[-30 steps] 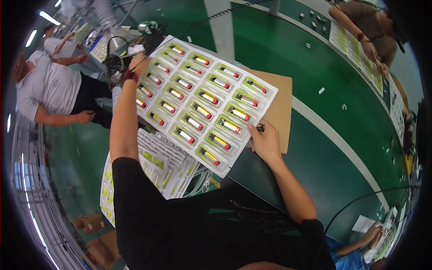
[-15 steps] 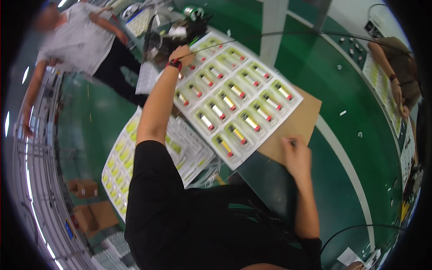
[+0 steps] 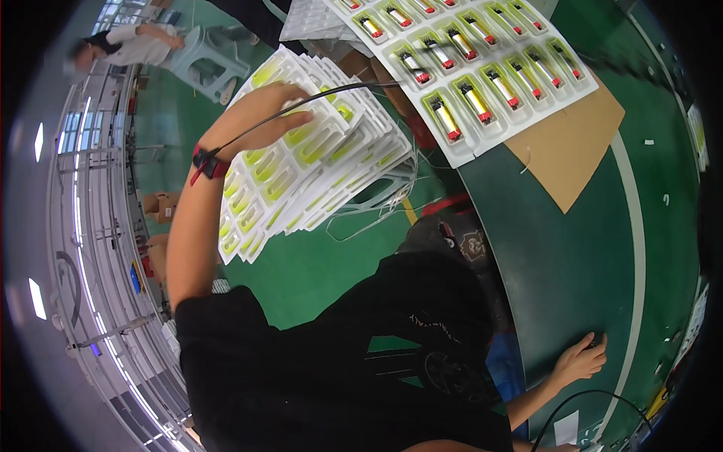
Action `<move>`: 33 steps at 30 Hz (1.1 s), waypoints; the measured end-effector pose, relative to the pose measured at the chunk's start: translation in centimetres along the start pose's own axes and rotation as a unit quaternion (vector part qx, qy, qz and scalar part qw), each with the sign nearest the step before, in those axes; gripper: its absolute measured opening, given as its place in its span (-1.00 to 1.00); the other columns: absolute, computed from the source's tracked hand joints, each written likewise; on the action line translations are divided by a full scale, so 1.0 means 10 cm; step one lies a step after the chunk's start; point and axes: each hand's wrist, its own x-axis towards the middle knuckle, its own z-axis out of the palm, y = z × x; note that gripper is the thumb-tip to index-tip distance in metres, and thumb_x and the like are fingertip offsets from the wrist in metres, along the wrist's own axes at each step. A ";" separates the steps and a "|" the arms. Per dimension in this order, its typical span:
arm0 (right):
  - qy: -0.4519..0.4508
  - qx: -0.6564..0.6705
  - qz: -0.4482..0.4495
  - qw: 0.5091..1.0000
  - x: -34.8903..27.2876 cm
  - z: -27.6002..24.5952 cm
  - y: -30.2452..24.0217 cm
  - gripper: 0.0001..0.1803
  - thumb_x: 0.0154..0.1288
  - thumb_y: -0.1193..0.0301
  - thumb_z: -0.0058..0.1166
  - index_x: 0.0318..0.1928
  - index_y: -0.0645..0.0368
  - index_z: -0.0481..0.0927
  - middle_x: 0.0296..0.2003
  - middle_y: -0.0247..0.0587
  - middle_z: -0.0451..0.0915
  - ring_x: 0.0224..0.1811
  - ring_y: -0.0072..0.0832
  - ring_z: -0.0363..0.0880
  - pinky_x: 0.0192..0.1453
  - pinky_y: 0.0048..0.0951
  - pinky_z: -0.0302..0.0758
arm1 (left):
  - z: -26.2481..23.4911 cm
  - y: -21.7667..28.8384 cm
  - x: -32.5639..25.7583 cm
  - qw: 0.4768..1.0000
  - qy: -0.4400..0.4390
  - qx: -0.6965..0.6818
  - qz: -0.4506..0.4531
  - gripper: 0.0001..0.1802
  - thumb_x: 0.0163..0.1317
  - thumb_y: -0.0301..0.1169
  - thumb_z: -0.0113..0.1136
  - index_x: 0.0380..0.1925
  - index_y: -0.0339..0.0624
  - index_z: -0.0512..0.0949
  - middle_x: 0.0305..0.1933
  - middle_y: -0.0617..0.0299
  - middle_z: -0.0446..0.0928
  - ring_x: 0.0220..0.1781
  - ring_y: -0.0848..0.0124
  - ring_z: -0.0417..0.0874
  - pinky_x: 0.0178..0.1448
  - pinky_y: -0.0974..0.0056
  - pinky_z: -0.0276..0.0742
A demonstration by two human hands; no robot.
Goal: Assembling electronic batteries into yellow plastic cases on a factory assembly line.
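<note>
My left hand (image 3: 260,117) reaches over a stack of white plastic trays (image 3: 331,177) with yellow-green pockets. Its fingers are spread above the top tray; whether they touch it I cannot tell. A red and black wrist strap (image 3: 209,161) with a thin black cord sits on that wrist. At the lower right, my right hand (image 3: 580,361) is near the dark green tabletop, its fingers closed around a small dark object (image 3: 596,343) that is mostly hidden. A white blister tray (image 3: 465,153) at the upper right holds several battery-like cylinders (image 3: 474,102), yellow or silver with red ends.
Brown cardboard (image 3: 568,162) lies partly beneath the filled tray on the green table (image 3: 542,264). White bubbly packaging (image 3: 320,21) is beyond the stack. A person (image 3: 143,49) is by a light blue plastic stool (image 3: 202,64) at the far left. Cardboard boxes (image 3: 160,205) stand on the floor.
The view has turned. My left hand has left the far edge of the filled tray and come over the stack. My right hand has moved from beside the cardboard toward the near right.
</note>
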 end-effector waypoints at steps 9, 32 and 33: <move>0.164 0.383 -0.283 0.864 -0.01 -1.02 -2.03 -0.63 0.26 0.34 0.15 0.05 0.19 0.61 -0.06 -0.09 0.63 0.06 -0.12 0.50 0.26 -0.13 0.26 | 0.76 -1.22 -1.16 0.887 0.273 -0.006 -0.373 -0.45 0.23 -0.02 0.20 0.08 -0.16 0.56 0.07 -0.23 0.55 0.14 -0.13 0.55 0.22 0.02 0.45; -0.302 0.459 -0.552 0.627 -0.74 -1.27 -6.33 -0.58 0.30 0.16 0.06 -0.19 0.33 0.67 -0.18 0.18 0.67 -0.05 0.03 0.63 0.10 -0.09 0.47 | 2.47 -2.51 -2.56 0.662 0.335 -0.445 -0.501 -0.47 0.42 -0.14 0.01 -0.06 -0.51 0.61 -0.15 -0.01 0.67 -0.15 0.33 0.66 -0.08 0.23 0.52; -0.334 0.481 -0.518 0.624 -0.75 -1.33 -6.32 -0.59 0.29 0.17 0.07 -0.20 0.33 0.67 -0.19 0.16 0.67 -0.06 0.01 0.63 0.08 -0.12 0.48 | 2.48 -2.53 -2.55 0.666 0.343 -0.439 -0.496 -0.47 0.42 -0.14 0.02 -0.06 -0.51 0.60 -0.15 0.00 0.67 -0.15 0.33 0.66 -0.08 0.24 0.51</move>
